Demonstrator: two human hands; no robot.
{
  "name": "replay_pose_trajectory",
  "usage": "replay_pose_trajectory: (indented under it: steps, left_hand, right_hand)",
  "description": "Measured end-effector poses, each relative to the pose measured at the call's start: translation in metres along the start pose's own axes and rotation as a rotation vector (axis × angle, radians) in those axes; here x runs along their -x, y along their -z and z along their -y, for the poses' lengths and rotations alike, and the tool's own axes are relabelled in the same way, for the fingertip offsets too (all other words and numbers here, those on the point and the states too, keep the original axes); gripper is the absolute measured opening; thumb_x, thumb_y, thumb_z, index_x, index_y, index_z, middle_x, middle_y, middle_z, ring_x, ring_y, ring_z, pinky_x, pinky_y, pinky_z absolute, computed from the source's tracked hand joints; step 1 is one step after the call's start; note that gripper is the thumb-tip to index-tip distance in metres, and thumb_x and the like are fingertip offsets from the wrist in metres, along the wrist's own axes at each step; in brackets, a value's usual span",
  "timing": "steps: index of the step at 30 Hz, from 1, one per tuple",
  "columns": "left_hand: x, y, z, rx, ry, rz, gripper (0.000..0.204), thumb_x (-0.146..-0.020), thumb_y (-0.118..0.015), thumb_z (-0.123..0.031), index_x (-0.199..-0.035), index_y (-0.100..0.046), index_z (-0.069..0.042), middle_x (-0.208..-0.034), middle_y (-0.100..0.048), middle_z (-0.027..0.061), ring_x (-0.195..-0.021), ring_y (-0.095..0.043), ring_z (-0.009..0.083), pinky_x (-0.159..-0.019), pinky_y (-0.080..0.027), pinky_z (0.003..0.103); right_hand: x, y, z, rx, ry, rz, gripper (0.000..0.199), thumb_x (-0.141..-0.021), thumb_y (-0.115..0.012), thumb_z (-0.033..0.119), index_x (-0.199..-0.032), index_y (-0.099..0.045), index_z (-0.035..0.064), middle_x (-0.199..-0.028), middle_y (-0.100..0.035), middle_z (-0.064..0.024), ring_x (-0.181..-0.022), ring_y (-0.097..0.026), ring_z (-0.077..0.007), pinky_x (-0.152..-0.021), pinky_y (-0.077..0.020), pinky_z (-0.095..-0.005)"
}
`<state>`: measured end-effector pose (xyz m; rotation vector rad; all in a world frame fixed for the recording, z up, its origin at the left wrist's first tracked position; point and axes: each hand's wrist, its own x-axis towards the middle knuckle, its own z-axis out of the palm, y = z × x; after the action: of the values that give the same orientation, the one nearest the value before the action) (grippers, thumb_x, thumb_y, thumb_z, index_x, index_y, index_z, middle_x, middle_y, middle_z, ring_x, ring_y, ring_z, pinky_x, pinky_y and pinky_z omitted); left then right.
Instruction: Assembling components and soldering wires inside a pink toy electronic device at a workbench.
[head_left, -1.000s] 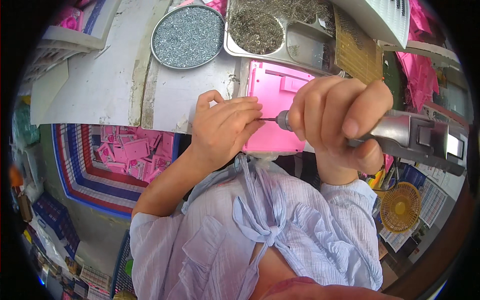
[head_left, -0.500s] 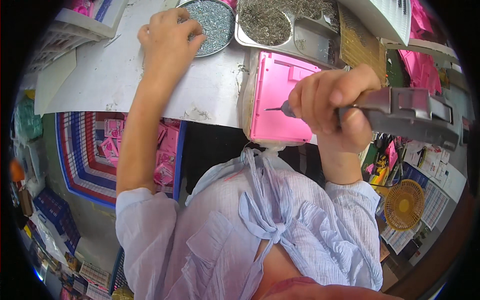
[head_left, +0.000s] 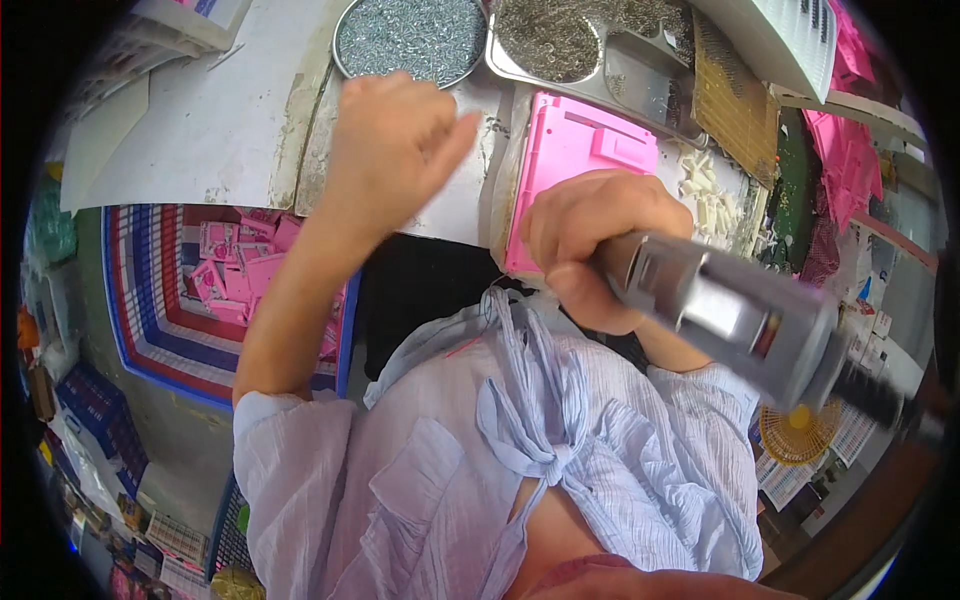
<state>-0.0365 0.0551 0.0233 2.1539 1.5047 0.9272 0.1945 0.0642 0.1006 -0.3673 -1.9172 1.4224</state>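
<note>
My right hand (head_left: 605, 240) is wrapped round a grey electric screwdriver (head_left: 710, 305), its body slanting toward the lower right. The bit is hidden behind my fingers. Beneath that hand a pink plastic panel (head_left: 570, 130) with raised edges lies on a pale support at the bench's front edge. Left of the panel, my left hand (head_left: 395, 150) hovers over the bench with curled, closed fingers; whatever they pinch, if anything, does not show. Just beyond it sits a round metal dish (head_left: 410, 42) full of small silvery screws.
A metal tray (head_left: 635, 75) of small metal parts stands behind the panel, beside a brown board (head_left: 735, 95). Small white plastic pieces (head_left: 708, 195) lie on the right. Lower left, a blue-and-red basket (head_left: 170, 340) holds pink parts; a yellow round basket-like thing (head_left: 800, 435) is lower right.
My left hand has left the screw dish and come nearer and to the right. My right hand has moved left over the panel, with the screwdriver swinging downward at its rear end.
</note>
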Motion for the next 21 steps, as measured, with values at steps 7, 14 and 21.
replay_pose_trajectory:
  steps: [7, 14, 21]
  left_hand:
    - [0.039, -0.022, -0.050, 0.057, -0.102, -0.056, 0.009, -0.083, -0.078, -0.021, -0.087, -0.071, -0.016, -0.097, -0.069, -0.0039, -0.096, -0.061, 0.0174, -0.093, -0.033, 0.047]
    - [0.043, -0.025, -0.061, 0.230, -0.086, -0.053, 0.011, -0.081, -0.079, -0.018, -0.089, -0.074, -0.015, -0.093, -0.071, -0.0044, -0.089, -0.063, 0.0160, -0.092, -0.033, 0.044]
    - [0.045, -0.021, -0.070, 0.157, -0.193, -0.015, 0.031, -0.076, -0.078, -0.014, -0.106, -0.072, -0.010, -0.119, -0.071, 0.0012, -0.108, -0.063, 0.0188, -0.096, -0.034, 0.044]
  right_hand:
    - [-0.002, 0.003, 0.000, -0.044, 0.006, -0.029, 0.018, -0.094, -0.071, 0.012, -0.094, -0.055, 0.0045, -0.063, -0.056, -0.0045, -0.051, -0.054, -0.0183, -0.050, -0.0476, -0.0349]
    - [0.002, 0.007, 0.030, -0.373, -0.014, -0.149, 0.032, -0.092, -0.080, 0.024, -0.102, -0.059, 0.0017, -0.082, -0.064, -0.0104, -0.070, -0.063, -0.0211, -0.070, -0.0555, -0.0362]
    - [0.018, -0.003, 0.030, -0.432, -0.072, -0.213, 0.027, -0.090, -0.081, 0.018, -0.094, -0.061, 0.0005, -0.081, -0.065, -0.0112, -0.070, -0.065, -0.0215, -0.066, -0.0553, -0.0349]
